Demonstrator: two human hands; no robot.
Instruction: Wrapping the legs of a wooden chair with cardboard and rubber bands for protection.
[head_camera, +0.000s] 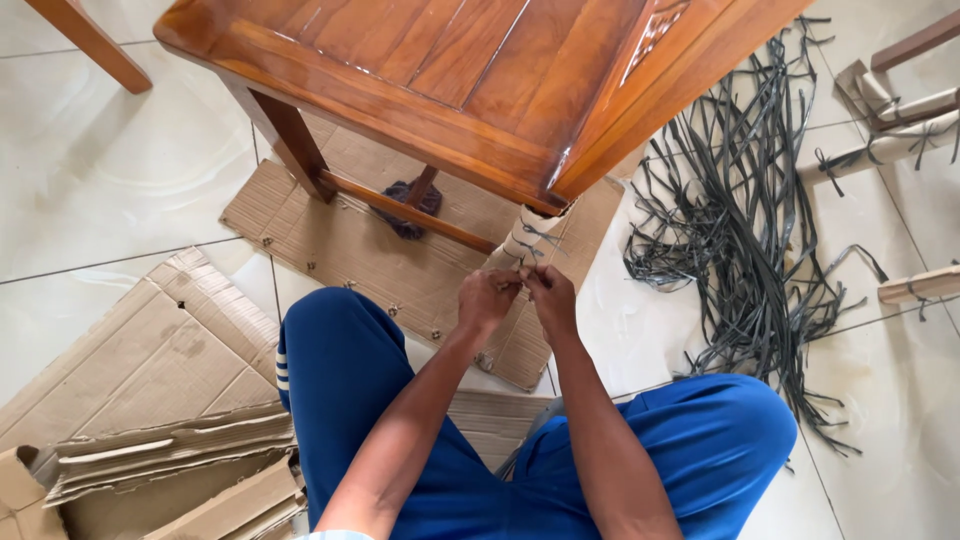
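Seated on the pale tiled floor (120, 190) in blue trousers, close against a varnished reddish-brown wooden table (470, 70). Both hands raised to the near table leg, already sheathed in a brown cardboard wrap (527, 236) and crossed by thin dark grey plastic straps (540, 240). Left hand (488, 297) and right hand (548, 292) meeting just below the wrap, fingertips pinched together on what looks like the loose ends of one strap; each grip closed on that strap, though the ends themselves mostly hidden behind the knuckles. Step in hand, by the look of it: tying or cinching a strap round the padded leg. Next move likely calling for steady tension on both ends and a tight knot, without letting the cardboard slip down the leg. Flattened brown corrugated cardboard sheets (330, 225) spread under the table, more torn cardboard (170, 450) piled by the left knee. Tangled heap of spare dark straps (740, 220) lying on the floor to the right, near other cardboard-wrapped wooden pieces (900, 140).
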